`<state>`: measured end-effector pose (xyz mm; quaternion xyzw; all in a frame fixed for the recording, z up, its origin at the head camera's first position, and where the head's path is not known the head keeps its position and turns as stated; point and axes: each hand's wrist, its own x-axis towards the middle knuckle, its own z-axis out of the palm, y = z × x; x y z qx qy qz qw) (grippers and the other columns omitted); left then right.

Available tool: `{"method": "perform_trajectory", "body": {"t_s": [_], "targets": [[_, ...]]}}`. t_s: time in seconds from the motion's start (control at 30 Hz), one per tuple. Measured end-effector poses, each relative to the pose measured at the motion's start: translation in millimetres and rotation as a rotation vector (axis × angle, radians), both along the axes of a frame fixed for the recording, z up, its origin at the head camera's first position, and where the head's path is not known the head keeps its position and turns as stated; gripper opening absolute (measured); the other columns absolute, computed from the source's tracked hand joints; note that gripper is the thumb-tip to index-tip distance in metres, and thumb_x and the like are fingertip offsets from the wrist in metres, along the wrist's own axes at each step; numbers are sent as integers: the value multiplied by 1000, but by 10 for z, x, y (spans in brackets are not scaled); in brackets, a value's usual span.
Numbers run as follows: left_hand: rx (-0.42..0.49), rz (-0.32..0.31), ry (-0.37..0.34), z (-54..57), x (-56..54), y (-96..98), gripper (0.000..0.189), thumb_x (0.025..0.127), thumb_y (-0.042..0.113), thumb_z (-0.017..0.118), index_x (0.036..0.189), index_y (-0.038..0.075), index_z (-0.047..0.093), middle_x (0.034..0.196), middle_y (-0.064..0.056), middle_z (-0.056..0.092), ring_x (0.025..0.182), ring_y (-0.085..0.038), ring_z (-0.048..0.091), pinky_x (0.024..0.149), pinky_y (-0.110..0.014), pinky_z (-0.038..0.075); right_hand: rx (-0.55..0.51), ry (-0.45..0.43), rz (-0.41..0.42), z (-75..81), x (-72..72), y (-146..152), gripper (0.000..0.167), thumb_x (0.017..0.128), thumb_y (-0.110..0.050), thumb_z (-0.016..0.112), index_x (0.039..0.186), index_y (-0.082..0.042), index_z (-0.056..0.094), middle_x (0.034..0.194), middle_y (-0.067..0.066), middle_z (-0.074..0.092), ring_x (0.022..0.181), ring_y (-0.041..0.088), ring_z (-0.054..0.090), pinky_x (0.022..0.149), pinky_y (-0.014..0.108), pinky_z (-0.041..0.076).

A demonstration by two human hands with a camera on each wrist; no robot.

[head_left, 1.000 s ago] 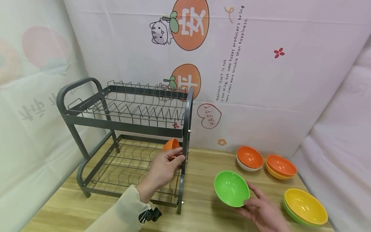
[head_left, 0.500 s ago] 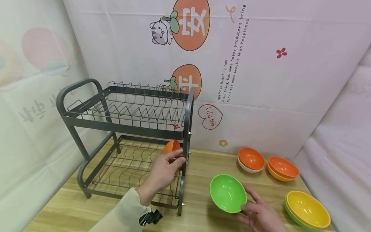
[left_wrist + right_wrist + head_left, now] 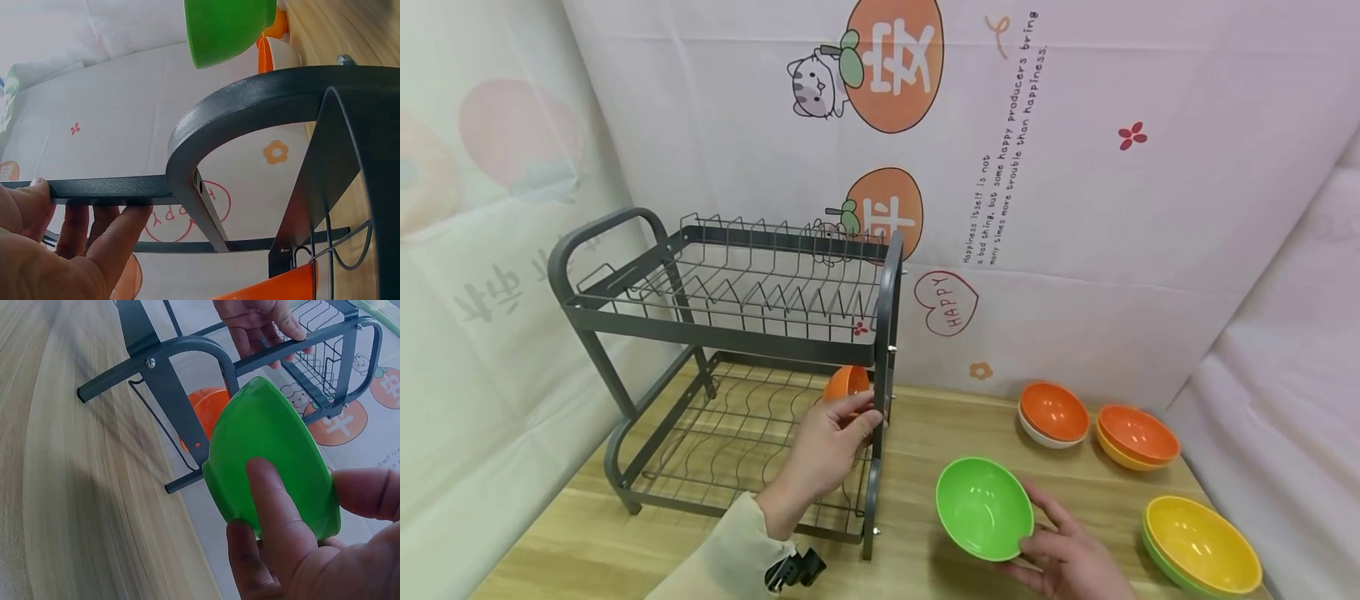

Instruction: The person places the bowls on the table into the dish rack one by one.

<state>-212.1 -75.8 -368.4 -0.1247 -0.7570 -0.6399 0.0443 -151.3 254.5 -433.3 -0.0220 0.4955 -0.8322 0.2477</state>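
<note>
My left hand [image 3: 827, 442] grips the right front post of a dark grey two-tier dish rack [image 3: 722, 329]. In the left wrist view, thumb and fingers [image 3: 122, 244] lie on either side of that post. An orange bowl [image 3: 844, 383] stands on its side on the lower tier, partly hidden behind the hand. To the right of the rack, my right hand [image 3: 1067, 550] holds a green bowl [image 3: 985, 508] by its right side, tilted, above the table. The right wrist view shows its underside [image 3: 275, 450] with fingers [image 3: 275, 500] pressed against it.
At the back right sit an orange bowl [image 3: 1054, 411] in a white one and another orange bowl [image 3: 1138, 433] in a yellow-orange one. A yellow bowl [image 3: 1202, 542] rests in a green one at the right. Printed cloth [image 3: 1060, 200] hangs behind the wooden table [image 3: 917, 467].
The green bowl and my right hand have moved slightly left and down, toward the rack. My left hand keeps its hold on the post, and the head view has shifted a little.
</note>
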Motion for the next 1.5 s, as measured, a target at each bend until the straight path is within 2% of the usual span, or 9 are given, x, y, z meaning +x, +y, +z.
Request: {"method": "perform_trajectory", "body": {"t_s": [0.27, 0.5, 0.77, 0.87, 1.07, 1.17, 1.3, 1.43, 1.5], "targets": [[-5, 14, 23, 24, -4, 3, 38, 98, 23, 66, 132, 7, 65, 105, -7, 70, 92, -21, 66, 80, -37, 58, 15, 29, 10, 57, 41, -52, 57, 96, 6, 49, 123, -43, 58, 131, 15, 56, 118, 33, 57, 102, 57, 41], [-2, 6, 3, 24, 13, 20, 40, 98, 24, 66, 134, 7, 63, 111, -10, 69, 95, -21, 67, 80, -34, 57, 0, 41, 16, 99, 84, -81, 58, 95, 7, 49, 123, -43, 59, 130, 16, 55, 118, 34, 57, 102, 58, 40], [-37, 28, 49, 14, 13, 46, 39, 98, 27, 65, 133, 9, 65, 120, -13, 66, 96, -22, 66, 80, -35, 58, 15, 39, 15, 111, 86, -162, 60, 94, 8, 49, 126, -42, 56, 132, 19, 51, 117, 36, 56, 102, 57, 41], [-33, 27, 37, 11, 19, 41, 38, 99, 26, 65, 133, 9, 65, 119, -12, 66, 96, -21, 67, 80, -34, 58, 20, 50, 26, 121, 86, -192, 62, 94, 8, 49, 134, -40, 52, 133, 21, 48, 118, 37, 56, 102, 57, 41], [-24, -3, 22, 31, 38, 20, 40, 100, 28, 63, 134, 8, 63, 115, -10, 66, 97, -22, 66, 81, -33, 57, 37, 62, 23, 158, 83, -247, 72, 95, 7, 49, 155, -28, 30, 134, 22, 48, 116, 37, 57, 100, 57, 42], [-27, -21, -8, 42, 87, 14, 45, 101, 36, 61, 137, 10, 60, 117, -9, 63, 102, -23, 63, 85, -35, 56, 34, 71, 32, 173, 83, -264, 69, 95, 7, 48, 151, -32, 36, 131, 23, 48, 114, 37, 58, 100, 56, 43], [40, -50, -73, 58, 186, 11, 47, 101, 38, 59, 140, 12, 55, 125, -10, 57, 114, -27, 58, 93, -39, 52, 34, 73, 38, 181, 90, -280, 65, 95, 7, 48, 145, -34, 44, 129, 23, 49, 113, 36, 59, 100, 56, 43], [118, -51, -116, 81, 281, 4, 43, 101, 32, 61, 132, 4, 49, 128, -15, 51, 118, -30, 54, 96, -43, 50, 51, 69, 29, 202, 93, -296, 72, 95, 6, 50, 156, -25, 29, 129, 23, 51, 112, 36, 60, 99, 57, 44], [155, -55, -142, 83, 327, -10, 41, 100, 28, 62, 125, 0, 46, 124, -17, 49, 114, -31, 53, 96, -46, 50, 51, 75, 34, 214, 95, -306, 72, 95, 6, 49, 156, -25, 29, 129, 23, 51, 113, 37, 60, 100, 57, 43]]}}
